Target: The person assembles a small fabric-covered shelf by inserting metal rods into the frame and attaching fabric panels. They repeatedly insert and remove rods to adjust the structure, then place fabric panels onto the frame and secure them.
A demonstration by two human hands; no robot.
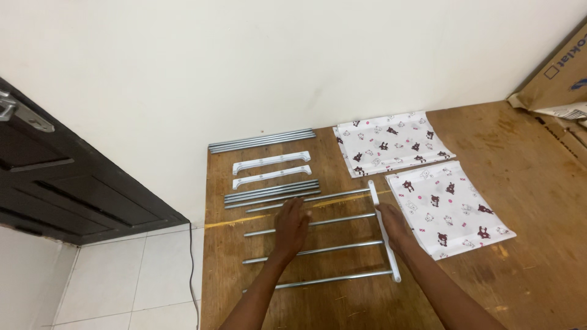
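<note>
My left hand point(290, 227) lies flat, fingers together, on the metal rods point(342, 247) spread across the wooden board. My right hand point(394, 227) rests against the white plastic crossbar point(383, 229), into which several rods are plugged at their right ends. Whether the right hand grips the bar or only presses it I cannot tell. Two more white crossbars point(271, 162) lie farther back, beside a bundle of loose rods point(272, 191) just beyond my left fingertips.
Two patterned white fabric panels point(391, 142) point(449, 208) lie right of the rack parts. Another rod bundle point(262, 140) sits along the wall. A cardboard box point(553, 76) stands at the far right. The wooden board point(526, 159) ends at left above white floor tiles point(134, 269) and a dark door point(55, 183).
</note>
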